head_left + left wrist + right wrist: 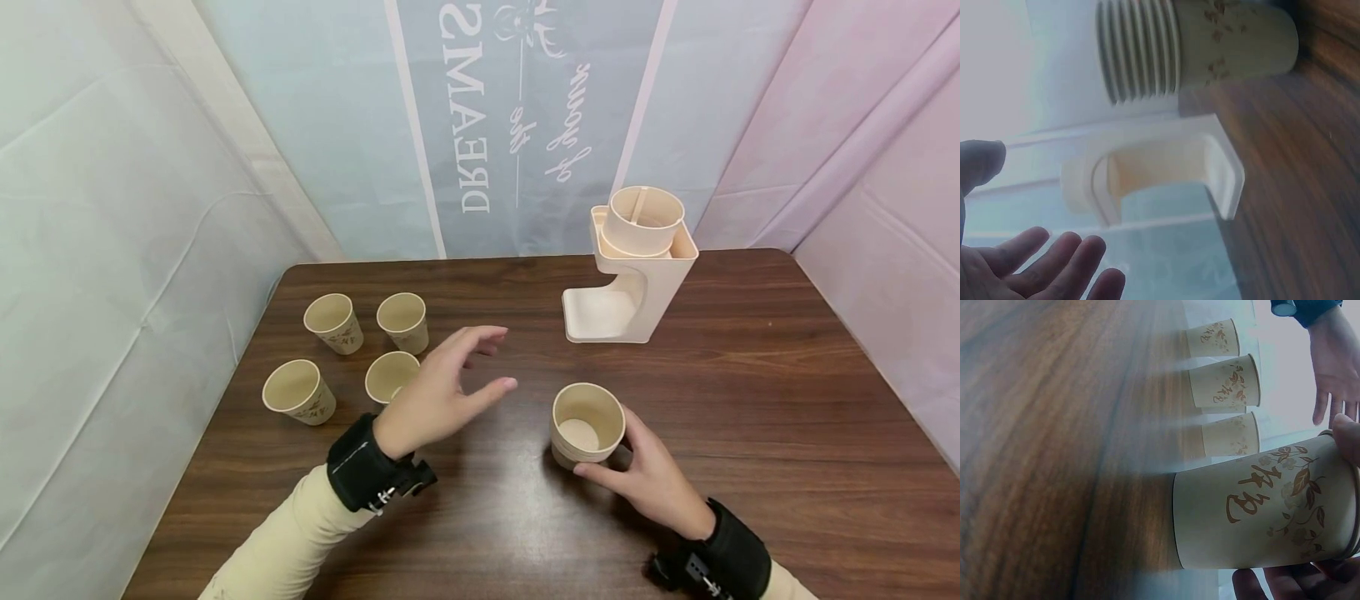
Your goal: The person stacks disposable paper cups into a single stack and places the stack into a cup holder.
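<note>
My right hand (656, 475) grips a stack of paper cups (585, 417) from its right side, thumb at the near side and fingers behind. Several nested rims show on the stack (1141, 50) in the left wrist view; brown leaves and lettering decorate its side (1260, 500) in the right wrist view. The stack stands upright on the table. My left hand (438, 392) hovers left of it with fingers spread and nothing held. Beneath that hand, a single paper cup (390, 377) is partly hidden.
Three more paper cups stand at the left: one far left (333, 321), one beside it (403, 321), one nearer (298, 392). A cream cup holder (656, 292) with a round container (645, 225) on top stands at the back right of the wooden table (787, 375).
</note>
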Available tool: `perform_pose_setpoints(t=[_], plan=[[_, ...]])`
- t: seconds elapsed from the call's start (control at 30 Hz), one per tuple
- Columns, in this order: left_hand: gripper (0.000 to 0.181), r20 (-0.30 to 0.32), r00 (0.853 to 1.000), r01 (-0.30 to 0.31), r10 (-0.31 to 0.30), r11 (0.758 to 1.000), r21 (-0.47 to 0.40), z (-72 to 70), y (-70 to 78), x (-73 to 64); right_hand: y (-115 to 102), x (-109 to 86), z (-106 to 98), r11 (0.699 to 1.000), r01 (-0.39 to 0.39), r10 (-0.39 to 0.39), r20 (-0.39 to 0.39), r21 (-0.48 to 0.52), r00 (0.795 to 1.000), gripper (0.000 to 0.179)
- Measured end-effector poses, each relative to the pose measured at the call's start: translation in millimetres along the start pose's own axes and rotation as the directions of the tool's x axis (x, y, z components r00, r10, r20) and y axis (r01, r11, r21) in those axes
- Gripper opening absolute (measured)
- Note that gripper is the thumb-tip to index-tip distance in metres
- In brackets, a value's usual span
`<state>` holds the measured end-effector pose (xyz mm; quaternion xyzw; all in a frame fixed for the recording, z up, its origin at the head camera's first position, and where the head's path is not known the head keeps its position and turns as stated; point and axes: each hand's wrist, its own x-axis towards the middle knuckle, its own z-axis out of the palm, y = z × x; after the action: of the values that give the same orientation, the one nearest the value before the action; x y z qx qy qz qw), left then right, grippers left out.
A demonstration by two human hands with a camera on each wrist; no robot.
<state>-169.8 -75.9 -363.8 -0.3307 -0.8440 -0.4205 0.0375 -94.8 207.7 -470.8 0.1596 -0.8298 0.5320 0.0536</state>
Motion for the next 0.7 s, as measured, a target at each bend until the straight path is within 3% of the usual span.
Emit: perform_pose_setpoints(t=[0.4, 0.7], plan=[[0.057, -0.109, 0.988, 0.121, -0.108, 0.986, 0.119, -43.7, -16.6, -25.0, 0.3, -0.6, -0.3, 1.0, 0.009, -0.009, 0.004, 0.003, 1.0, 0.082], [0.065, -0.175, 0.97, 0.195, -0.166, 0.967, 0.164, -61.5, -38.3, -49.4, 0.7, -0.6, -0.4, 1.0, 0.008, -0.008, 0.004, 0.009, 1.0, 0.082]])
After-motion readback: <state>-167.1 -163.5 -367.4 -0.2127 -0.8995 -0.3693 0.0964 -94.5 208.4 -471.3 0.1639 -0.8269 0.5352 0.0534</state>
